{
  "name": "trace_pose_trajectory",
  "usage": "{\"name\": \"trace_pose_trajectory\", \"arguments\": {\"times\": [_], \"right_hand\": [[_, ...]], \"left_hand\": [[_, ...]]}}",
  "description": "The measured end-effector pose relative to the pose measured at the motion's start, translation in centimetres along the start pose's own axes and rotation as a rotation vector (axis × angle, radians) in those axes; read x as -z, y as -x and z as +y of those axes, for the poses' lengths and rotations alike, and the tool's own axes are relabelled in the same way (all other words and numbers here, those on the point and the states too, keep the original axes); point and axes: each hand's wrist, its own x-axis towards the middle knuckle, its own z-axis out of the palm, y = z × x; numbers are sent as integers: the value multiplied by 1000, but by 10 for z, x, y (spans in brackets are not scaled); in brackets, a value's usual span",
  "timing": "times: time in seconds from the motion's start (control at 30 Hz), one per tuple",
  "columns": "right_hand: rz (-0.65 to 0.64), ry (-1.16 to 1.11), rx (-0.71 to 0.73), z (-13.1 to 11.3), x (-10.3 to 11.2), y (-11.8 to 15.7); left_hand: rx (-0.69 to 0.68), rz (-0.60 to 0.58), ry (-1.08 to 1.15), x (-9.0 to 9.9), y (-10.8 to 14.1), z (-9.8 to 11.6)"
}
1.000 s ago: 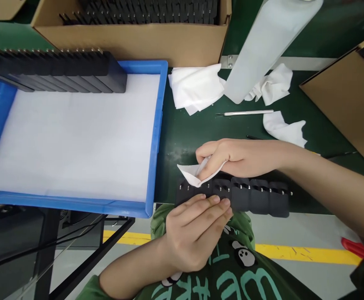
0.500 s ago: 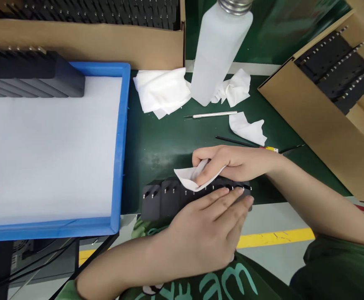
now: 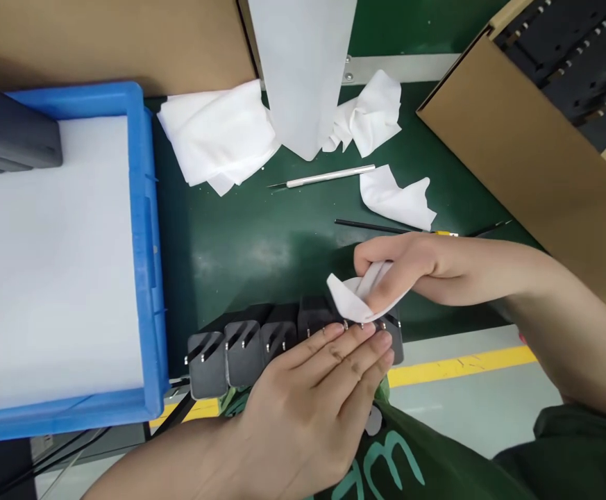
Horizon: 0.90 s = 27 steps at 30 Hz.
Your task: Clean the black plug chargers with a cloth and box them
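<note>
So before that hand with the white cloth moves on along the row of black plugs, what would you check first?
1. Cloth gripped: ok. The right hand pinches the white cloth in its fingers.
2. Cloth on the row: ok. It touches the top of the black plugs.
3. Row held steady: ok. The left hand lies flat across the plugs' near side.
4. Row safely on the table: cannot tell. The plugs sit right at the green table edge.
5. Path along the row free: ok. The pen-like tool and loose wipes lie farther back.
6. Plugs already clean: cannot tell.
</note>
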Motion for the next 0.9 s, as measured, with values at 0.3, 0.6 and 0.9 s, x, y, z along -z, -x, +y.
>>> {"name": "trace_pose_trajectory", "arguments": {"times": [0.3, 0.6, 0.9], "right_hand": [[206, 31, -63, -12, 9, 60], [321, 98, 145, 7, -34, 25], [668, 383, 15, -29, -5, 48]], "left_hand": [[19, -12, 19, -1, 1, 1], [-17, -41, 15, 5, -4, -3], [-89, -35, -62, 19, 0, 13]]}}
